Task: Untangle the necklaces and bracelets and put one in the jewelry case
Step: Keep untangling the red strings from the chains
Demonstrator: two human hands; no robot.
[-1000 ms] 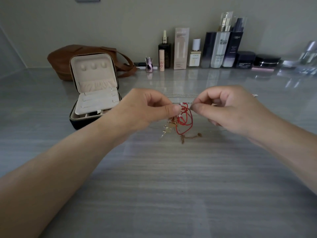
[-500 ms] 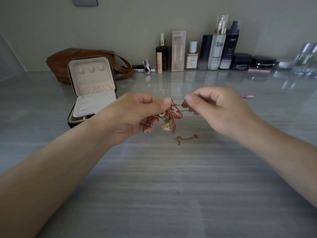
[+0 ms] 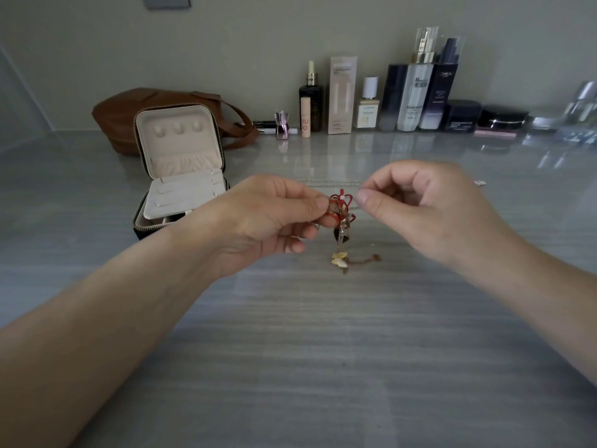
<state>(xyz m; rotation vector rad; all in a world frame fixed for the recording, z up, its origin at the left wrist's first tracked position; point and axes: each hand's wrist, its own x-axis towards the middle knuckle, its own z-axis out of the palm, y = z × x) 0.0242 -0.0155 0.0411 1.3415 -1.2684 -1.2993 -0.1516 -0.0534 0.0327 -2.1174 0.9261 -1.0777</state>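
Grey streaked tabletop: untangling step. Left hand pinches red-cord-and-gold-chain tangle; right hand, curled alongside with its grasp unclear, must tease one strand free.

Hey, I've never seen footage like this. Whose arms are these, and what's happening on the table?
No machine: a person works with bare hands, and a camera worn on their head looks down, so both arms reach in from below. The left hand pinches a tangle of jewelry, a red cord with gold charms dangling over the table. The right hand pinches thumb and forefinger beside it; whether they hold a strand is too small to tell. An open jewelry case stands at left, a brown bag behind it, a silver chain lies beyond the hands, and cosmetic bottles line the wall.
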